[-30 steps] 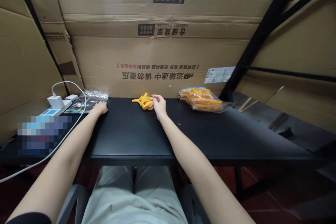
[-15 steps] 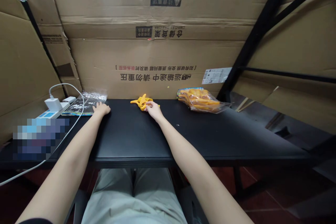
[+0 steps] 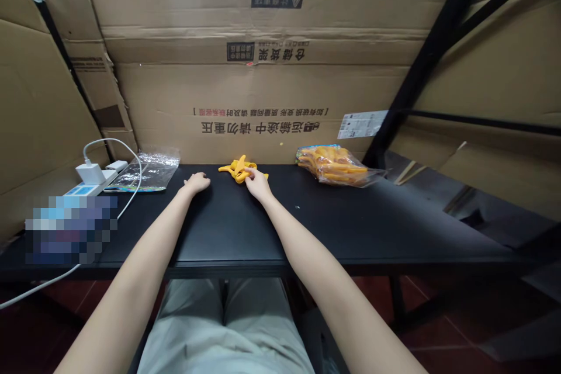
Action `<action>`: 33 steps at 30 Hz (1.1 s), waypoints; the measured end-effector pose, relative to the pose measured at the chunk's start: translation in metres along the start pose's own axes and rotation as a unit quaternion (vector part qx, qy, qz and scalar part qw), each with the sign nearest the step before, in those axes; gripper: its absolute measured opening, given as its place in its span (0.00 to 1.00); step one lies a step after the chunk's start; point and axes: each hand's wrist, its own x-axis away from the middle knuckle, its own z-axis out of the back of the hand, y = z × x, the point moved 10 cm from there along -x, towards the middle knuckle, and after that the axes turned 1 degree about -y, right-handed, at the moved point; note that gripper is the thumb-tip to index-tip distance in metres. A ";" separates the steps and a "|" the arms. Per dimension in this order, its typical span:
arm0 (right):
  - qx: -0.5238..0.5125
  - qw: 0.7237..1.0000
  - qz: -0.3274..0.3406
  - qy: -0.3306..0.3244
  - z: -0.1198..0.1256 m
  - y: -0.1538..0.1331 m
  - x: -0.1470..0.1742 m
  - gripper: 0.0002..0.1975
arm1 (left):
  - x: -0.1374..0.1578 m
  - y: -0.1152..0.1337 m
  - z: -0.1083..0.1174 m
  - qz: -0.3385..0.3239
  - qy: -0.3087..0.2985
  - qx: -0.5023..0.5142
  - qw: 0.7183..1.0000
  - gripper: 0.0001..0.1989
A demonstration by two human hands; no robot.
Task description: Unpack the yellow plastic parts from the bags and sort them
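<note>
A small heap of yellow-orange plastic pieces (image 3: 236, 170), curved and with pointed ends, lies at the back middle of the black table. At the heap's right side my right hand (image 3: 258, 184) has its fingertips closed on one of the yellow pieces; the hand partly covers the pieces. To the left of the heap, my left hand (image 3: 198, 182) hovers low over or rests on the table, its fingers loosely apart and nothing in them. Behind it on the left lies a flat clear plastic bag (image 3: 153, 172), which the hand does not touch.
A clear bag packed with similar yellow-orange pieces (image 3: 331, 165) lies at the back right. A white charger (image 3: 90, 173) sits on a power strip at the left, its cable looping over the table (image 3: 228, 239). A cardboard wall (image 3: 263, 87) stands behind; black frame posts flank it.
My left hand has moved right, off the edge of the flat clear bag and toward the yellow pieces. My right hand has stayed at the heap.
</note>
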 end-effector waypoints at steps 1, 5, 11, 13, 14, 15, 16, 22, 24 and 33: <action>0.008 1.000 -0.002 0.003 0.001 0.000 0.000 0.21 | 0.003 -0.001 -0.003 0.011 -0.005 -0.009 1.000 0.26; 0.048 0.999 -0.015 0.019 0.006 0.002 0.002 0.21 | 0.016 -0.020 0.004 0.064 0.019 -0.084 0.994 0.29; 0.075 0.997 -0.020 0.013 0.007 0.002 0.004 0.22 | 0.020 -0.064 0.018 0.156 0.023 -0.095 0.983 0.34; 0.075 0.997 -0.016 0.010 0.007 0.001 0.004 0.22 | 0.018 -0.075 0.019 0.171 0.022 -0.089 0.981 0.35; 0.075 0.997 -0.014 0.010 0.007 0.000 0.004 0.21 | 0.017 -0.080 0.020 0.179 0.023 -0.086 0.980 0.35; 0.075 0.997 -0.014 0.011 0.007 0.000 0.003 0.21 | 0.016 -0.084 0.020 0.185 0.024 -0.084 0.979 0.35; 0.076 0.997 -0.014 0.011 0.007 0.000 0.003 0.21 | 0.015 -0.086 0.020 0.188 0.026 -0.083 0.978 0.36; 0.084 0.996 -0.025 0.004 0.008 -0.002 0.006 0.22 | 0.011 -0.096 0.020 0.206 0.021 -0.083 0.975 0.37; 0.083 0.996 -0.023 0.001 0.008 -0.003 0.007 0.23 | 0.010 -0.101 0.021 0.221 0.023 -0.090 0.971 0.37; 0.090 0.996 -0.014 0.004 0.007 -0.003 0.005 0.21 | 0.005 -0.106 0.021 0.231 0.021 -0.118 0.965 0.37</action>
